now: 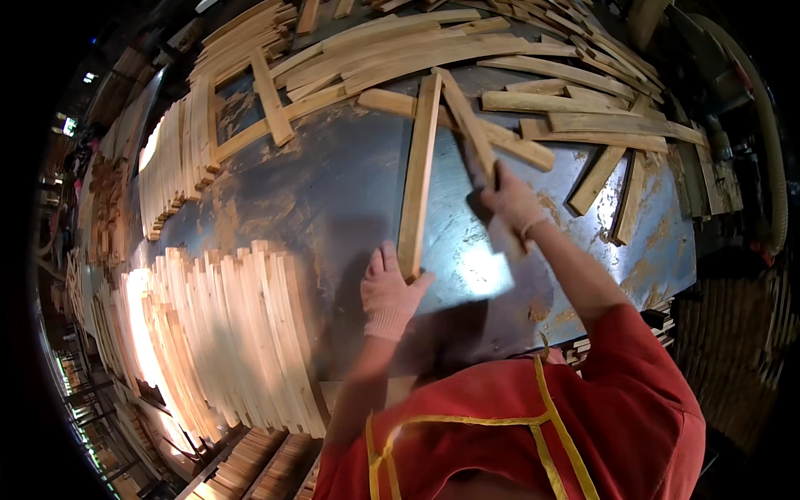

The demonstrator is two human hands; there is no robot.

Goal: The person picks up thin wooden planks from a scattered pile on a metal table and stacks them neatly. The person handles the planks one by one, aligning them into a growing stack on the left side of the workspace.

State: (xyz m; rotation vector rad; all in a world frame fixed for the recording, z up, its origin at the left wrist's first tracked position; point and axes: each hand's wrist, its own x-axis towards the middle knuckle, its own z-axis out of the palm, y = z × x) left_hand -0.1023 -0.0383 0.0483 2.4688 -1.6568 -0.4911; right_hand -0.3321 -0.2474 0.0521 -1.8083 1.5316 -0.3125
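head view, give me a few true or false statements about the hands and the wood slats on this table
1. The left hand grips the near end of a long wooden slat. True.
2. Both hands are bare. False: both wear light knit gloves.
3. The right hand holds a second slat that slants away across the table. True.
4. The metal table carries only these two slats. False: a neat row of slats lies to the left and loose slats are piled at the far side.

Worn blue-grey metal worktable (325,192), dim workshop, perhaps bright windows (71,125) far left
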